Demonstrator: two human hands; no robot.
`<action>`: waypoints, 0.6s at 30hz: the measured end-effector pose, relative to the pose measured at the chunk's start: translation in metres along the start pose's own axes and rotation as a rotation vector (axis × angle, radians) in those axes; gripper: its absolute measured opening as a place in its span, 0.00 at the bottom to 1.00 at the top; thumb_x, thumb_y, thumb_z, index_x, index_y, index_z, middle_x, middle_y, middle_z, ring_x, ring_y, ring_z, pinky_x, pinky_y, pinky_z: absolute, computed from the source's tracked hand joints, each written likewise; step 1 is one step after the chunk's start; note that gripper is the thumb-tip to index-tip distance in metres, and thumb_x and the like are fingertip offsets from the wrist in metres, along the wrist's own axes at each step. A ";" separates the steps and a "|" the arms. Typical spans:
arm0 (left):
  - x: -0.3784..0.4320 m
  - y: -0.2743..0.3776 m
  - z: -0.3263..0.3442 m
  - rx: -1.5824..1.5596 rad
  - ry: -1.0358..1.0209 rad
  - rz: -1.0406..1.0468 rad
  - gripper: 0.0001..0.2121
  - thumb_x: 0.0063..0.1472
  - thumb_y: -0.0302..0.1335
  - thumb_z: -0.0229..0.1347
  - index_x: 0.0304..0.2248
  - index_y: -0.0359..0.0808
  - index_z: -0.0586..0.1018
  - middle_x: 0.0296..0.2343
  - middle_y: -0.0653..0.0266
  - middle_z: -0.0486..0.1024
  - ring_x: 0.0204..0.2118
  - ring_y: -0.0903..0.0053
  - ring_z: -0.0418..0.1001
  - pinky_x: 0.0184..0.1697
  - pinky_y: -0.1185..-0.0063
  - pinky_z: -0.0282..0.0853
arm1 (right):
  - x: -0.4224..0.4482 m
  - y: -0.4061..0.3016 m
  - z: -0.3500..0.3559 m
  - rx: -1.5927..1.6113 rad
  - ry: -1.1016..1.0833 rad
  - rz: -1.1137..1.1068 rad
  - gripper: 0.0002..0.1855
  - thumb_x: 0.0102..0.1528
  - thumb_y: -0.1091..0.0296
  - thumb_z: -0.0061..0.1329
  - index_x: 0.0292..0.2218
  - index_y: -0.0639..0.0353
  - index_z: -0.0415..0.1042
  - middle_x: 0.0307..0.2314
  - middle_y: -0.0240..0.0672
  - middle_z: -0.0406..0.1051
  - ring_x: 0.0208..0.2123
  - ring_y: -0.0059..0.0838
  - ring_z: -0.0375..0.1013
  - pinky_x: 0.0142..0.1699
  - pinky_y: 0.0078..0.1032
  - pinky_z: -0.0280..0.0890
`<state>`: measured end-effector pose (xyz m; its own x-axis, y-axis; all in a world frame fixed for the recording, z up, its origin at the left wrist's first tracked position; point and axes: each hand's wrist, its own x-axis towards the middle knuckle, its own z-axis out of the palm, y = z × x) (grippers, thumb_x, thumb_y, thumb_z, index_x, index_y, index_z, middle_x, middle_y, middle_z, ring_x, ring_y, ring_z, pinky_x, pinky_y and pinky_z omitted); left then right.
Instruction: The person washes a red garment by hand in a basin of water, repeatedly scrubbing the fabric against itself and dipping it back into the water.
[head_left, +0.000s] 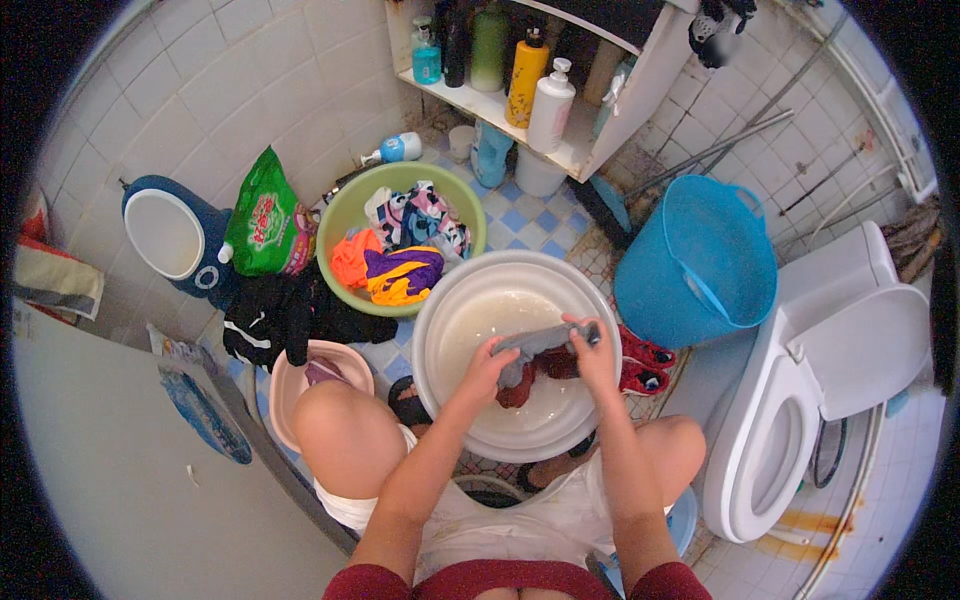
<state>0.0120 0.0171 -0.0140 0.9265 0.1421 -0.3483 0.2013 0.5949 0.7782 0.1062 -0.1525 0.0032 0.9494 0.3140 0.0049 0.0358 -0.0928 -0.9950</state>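
Observation:
Between my two hands a wet grey cloth (536, 342) is stretched over a white plastic basin (517, 444). My left hand (489, 369) grips its left end, and my right hand (592, 346) pinches the other end near the basin's right rim. Below the grey cloth, dark red fabric (517, 394) shows, lying in or hanging over the basin; its exact contact is hard to tell. Cloudy water (469, 319) covers the basin's bottom. The basin stands on the floor between my knees.
A green basin (327, 247) of clothes is behind to the left. Black clothing (330, 319) lies by a pink basin (283, 382). To the right are red shoes (645, 360), a blue tub (649, 277) and a toilet (750, 450). A shelf with bottles (551, 105) stands at the back.

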 end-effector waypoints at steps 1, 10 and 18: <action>-0.001 -0.003 0.000 -0.198 0.072 -0.044 0.12 0.56 0.27 0.48 0.40 0.33 0.68 0.34 0.61 0.70 0.38 0.74 0.68 0.41 0.76 0.65 | -0.011 -0.003 0.019 0.029 -0.031 0.088 0.12 0.50 0.77 0.43 0.38 0.61 0.60 0.45 0.41 0.63 0.45 0.30 0.63 0.51 0.25 0.54; -0.018 -0.025 0.027 0.390 0.154 0.190 0.18 0.63 0.31 0.35 0.52 0.39 0.58 0.49 0.54 0.58 0.51 0.66 0.58 0.53 0.75 0.52 | -0.025 0.002 0.067 -0.113 -0.113 0.164 0.24 0.55 0.72 0.35 0.53 0.64 0.50 0.52 0.49 0.50 0.55 0.39 0.50 0.57 0.28 0.46; -0.016 -0.031 0.017 0.329 0.096 0.145 0.19 0.63 0.34 0.36 0.53 0.38 0.58 0.49 0.56 0.59 0.53 0.69 0.56 0.55 0.77 0.48 | -0.034 0.017 0.069 -0.071 -0.123 0.215 0.26 0.57 0.67 0.34 0.55 0.62 0.46 0.50 0.47 0.53 0.51 0.38 0.56 0.56 0.25 0.47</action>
<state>-0.0037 -0.0175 -0.0234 0.9221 0.2888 -0.2576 0.1761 0.2796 0.9438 0.0531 -0.0997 -0.0210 0.8925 0.3923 -0.2224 -0.1369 -0.2342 -0.9625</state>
